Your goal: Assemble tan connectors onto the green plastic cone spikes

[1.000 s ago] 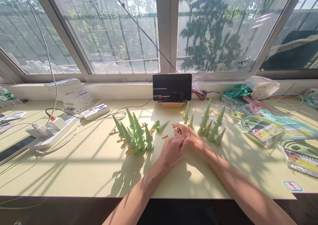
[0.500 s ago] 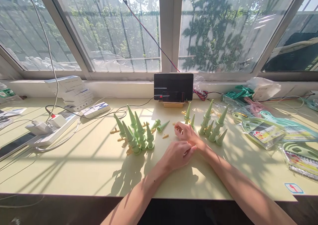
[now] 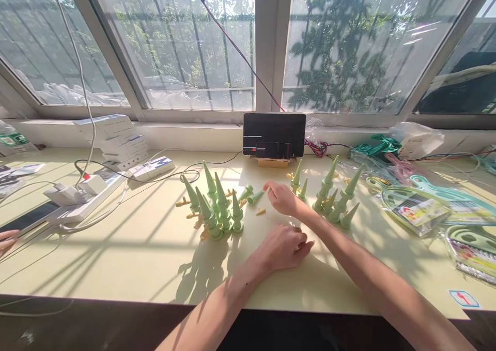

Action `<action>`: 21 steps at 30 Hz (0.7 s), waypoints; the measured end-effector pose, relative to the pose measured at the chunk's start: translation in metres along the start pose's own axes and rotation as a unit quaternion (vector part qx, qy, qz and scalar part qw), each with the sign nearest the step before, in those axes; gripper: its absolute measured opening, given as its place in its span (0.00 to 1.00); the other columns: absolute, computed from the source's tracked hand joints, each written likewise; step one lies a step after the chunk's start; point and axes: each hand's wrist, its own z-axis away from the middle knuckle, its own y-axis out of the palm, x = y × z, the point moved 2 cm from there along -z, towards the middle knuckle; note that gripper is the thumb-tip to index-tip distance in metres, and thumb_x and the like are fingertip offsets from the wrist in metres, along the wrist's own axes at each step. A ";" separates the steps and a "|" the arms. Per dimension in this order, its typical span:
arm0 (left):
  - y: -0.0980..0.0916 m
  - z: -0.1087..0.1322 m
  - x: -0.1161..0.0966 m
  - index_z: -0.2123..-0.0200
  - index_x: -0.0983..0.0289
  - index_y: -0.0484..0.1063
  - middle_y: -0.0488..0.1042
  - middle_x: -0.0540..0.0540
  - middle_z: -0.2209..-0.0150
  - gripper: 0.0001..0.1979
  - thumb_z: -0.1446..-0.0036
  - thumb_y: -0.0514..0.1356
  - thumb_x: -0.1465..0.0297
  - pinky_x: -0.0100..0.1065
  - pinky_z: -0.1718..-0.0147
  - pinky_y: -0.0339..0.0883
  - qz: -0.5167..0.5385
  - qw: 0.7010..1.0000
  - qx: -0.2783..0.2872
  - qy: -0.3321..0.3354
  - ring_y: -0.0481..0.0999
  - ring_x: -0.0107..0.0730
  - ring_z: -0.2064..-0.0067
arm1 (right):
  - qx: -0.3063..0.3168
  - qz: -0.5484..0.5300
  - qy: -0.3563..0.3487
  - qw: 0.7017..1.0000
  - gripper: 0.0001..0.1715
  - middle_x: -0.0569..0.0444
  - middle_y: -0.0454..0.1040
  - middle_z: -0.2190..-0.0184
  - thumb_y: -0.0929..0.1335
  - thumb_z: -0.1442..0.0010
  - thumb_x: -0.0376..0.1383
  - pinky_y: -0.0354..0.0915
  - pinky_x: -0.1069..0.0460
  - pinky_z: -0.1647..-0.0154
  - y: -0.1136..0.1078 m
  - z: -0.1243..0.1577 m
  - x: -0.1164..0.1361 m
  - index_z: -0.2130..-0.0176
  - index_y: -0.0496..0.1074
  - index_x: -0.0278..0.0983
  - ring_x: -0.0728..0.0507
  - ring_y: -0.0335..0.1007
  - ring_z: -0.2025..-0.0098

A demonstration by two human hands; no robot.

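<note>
My right hand (image 3: 284, 198) reaches over the table with fingers bent together at the narrow tip of a green cone (image 3: 254, 198) lying on its side. My left hand (image 3: 289, 247) rests nearer the front edge, its fingers curled in; whatever may be inside is hidden. A small tan peg (image 3: 261, 212) lies just below the cone, and a short green piece (image 3: 246, 191) lies to its left. Left of my hands stands a cluster of green spiked pieces (image 3: 222, 206) with tan pegs sticking out. More green spiked pieces (image 3: 327, 185) stand to the right.
A black tablet (image 3: 274, 128) and a phone (image 3: 273, 150) stand at the back. White boxes (image 3: 151, 169), a power strip (image 3: 87, 201) and cables are at the left, where another person's hand (image 3: 8, 241) shows. Bagged brushes (image 3: 414, 206) lie at the right.
My right hand has moved left to the lying cone's tip. My left hand has drawn slightly toward the front edge, away from the right wrist. Another person's hand has appeared at the left edge.
</note>
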 end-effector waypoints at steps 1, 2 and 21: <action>0.000 0.000 0.000 0.81 0.64 0.65 0.63 0.51 0.80 0.20 0.36 0.53 0.67 0.36 0.77 0.42 -0.002 1.000 0.002 -0.002 0.54 0.24 0.79 | 0.017 0.021 0.006 1.000 0.18 0.54 0.72 0.72 0.57 0.37 0.28 0.56 0.52 0.68 0.001 -0.005 0.003 0.53 0.69 0.36 0.44 0.66 0.69; 0.000 0.000 0.000 0.81 0.64 0.66 0.64 0.51 0.79 0.20 0.36 0.53 0.67 0.36 0.77 0.42 -0.003 1.000 0.003 -0.003 0.54 0.24 0.79 | 0.034 0.040 0.014 0.999 0.18 0.54 0.72 0.73 0.57 0.36 0.28 0.55 0.52 0.69 0.003 -0.010 0.005 0.53 0.69 0.36 0.44 0.66 0.70; 0.003 -0.001 0.004 0.79 0.63 0.72 0.67 0.53 0.79 0.18 0.37 0.52 0.68 0.38 0.77 0.50 -0.011 1.000 0.001 -0.016 0.60 0.29 0.79 | 0.125 0.142 -0.044 0.981 0.16 0.52 0.76 0.70 0.68 0.35 0.38 0.51 0.54 0.71 0.025 -0.029 0.019 0.49 0.74 0.36 0.45 0.68 0.68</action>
